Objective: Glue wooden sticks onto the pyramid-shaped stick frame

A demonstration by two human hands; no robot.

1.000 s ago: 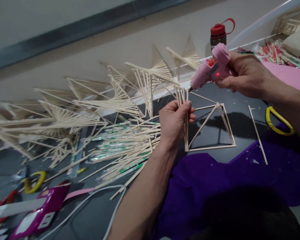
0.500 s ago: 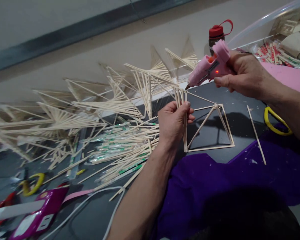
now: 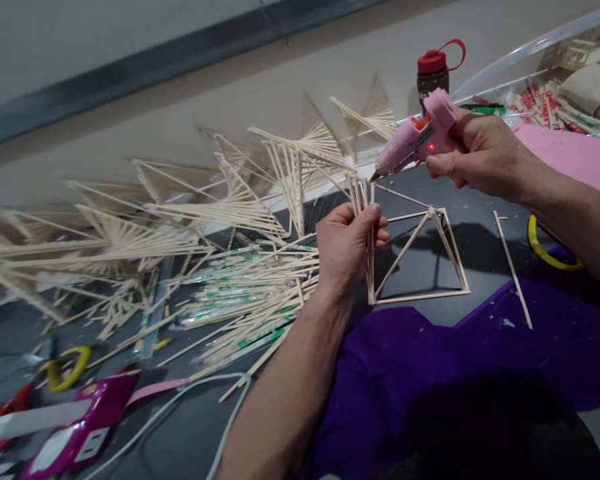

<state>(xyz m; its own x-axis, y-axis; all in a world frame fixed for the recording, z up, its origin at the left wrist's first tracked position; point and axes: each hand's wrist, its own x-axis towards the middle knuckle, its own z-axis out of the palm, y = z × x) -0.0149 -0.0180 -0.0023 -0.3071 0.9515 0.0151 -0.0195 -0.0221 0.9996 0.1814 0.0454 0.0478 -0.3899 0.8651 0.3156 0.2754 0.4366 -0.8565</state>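
My left hand is closed around upright sticks at the left side of a wooden stick frame. The frame has a peaked part on the right, standing on the dark table. In my right hand is a pink glue gun with a small red light lit. Its nozzle points down and left, at the top ends of the held sticks, just above my left fingers. Whether the tip touches the wood I cannot tell.
Twisted stick structures line the wall. Packaged chopsticks lie left of my left arm, near a purple device and white cord. A red-capped bottle, loose stick, yellow-handled scissors and purple cloth are also there.
The rear of the glue gun has tilted slightly down and left with my right hand, while its nozzle stays near the stick tops. My left hand has hardly moved.
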